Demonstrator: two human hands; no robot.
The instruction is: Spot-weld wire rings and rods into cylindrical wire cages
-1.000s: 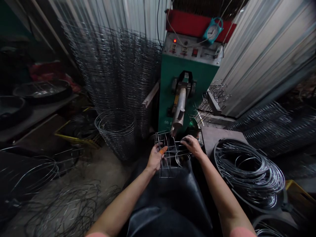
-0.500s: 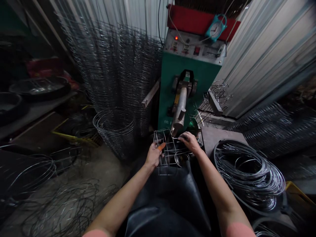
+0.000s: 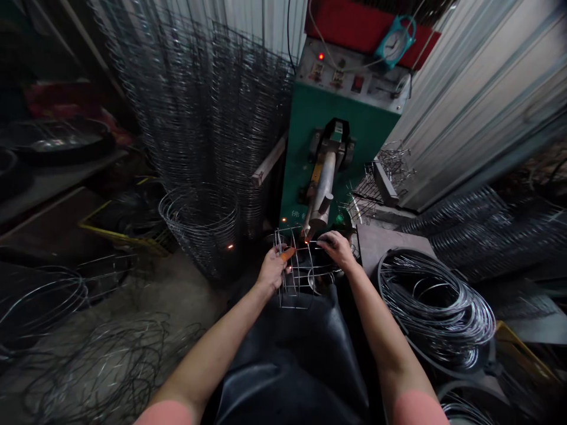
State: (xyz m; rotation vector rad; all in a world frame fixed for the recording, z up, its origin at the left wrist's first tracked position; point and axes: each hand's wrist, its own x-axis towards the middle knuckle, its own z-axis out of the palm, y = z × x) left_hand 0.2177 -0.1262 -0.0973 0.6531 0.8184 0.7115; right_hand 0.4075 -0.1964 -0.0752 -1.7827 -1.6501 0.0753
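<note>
A rectangular wire frame (image 3: 295,271) of thin steel rods sits in front of me, its far top corner at the lower tip of a spot welder's electrode arm (image 3: 322,189). A small orange spark glows at that contact point. My left hand (image 3: 272,268) grips the frame's near side, with an orange finger cover on one finger. My right hand (image 3: 337,249) rests on the top rods on the far right side, fingers curled over them. Below the frame, a small round wire hoop (image 3: 321,280) shows through the rods.
The green welding machine (image 3: 341,124) stands directly ahead, with a black leather apron (image 3: 287,366) on my lap. A wire coil (image 3: 436,310) lies right, a stacked wire cylinder (image 3: 199,233) stands left, and loose wire (image 3: 101,366) covers the floor.
Sparks now fly at the electrode tip, and one stray spark shows to the left. Both hands and the frame have shifted slightly up and left, with the frame pressed against the electrode.
</note>
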